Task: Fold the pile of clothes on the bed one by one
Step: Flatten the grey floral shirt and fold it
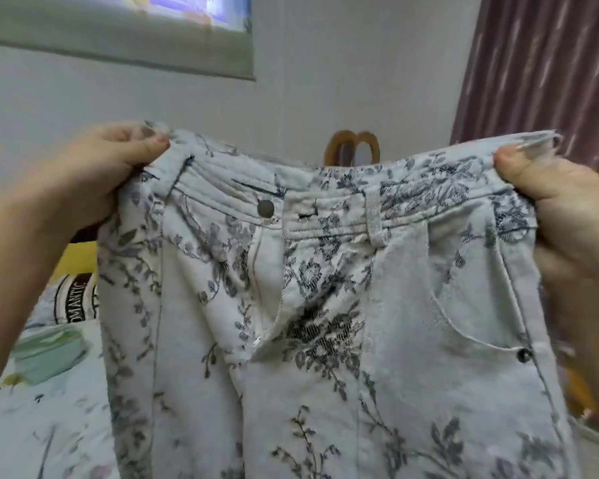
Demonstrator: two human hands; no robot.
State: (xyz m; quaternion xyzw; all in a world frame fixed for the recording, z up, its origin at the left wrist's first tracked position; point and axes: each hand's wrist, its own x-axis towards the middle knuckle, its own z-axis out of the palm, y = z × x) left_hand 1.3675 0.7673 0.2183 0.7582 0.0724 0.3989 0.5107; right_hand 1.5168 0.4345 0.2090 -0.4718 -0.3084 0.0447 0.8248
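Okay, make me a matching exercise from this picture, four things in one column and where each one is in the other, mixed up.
Things:
1. white floral-print denim trousers
2. round grey metal waist button
3. dark purple patterned curtain
4. folded pale green cloth

Places:
A. upper right, by the wall
B. lower left, on the bed
C. held up by the waistband, one hand at each end
D. beside the open fly

Pairs: 1-C, 2-D, 3-A, 4-B

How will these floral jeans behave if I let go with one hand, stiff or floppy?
Probably floppy: the floral jeans hang from the left hand and right hand at the waistband corners, which sags slightly between them. The denim-like weave suggests some weight, so the free side would likely drop and swing.
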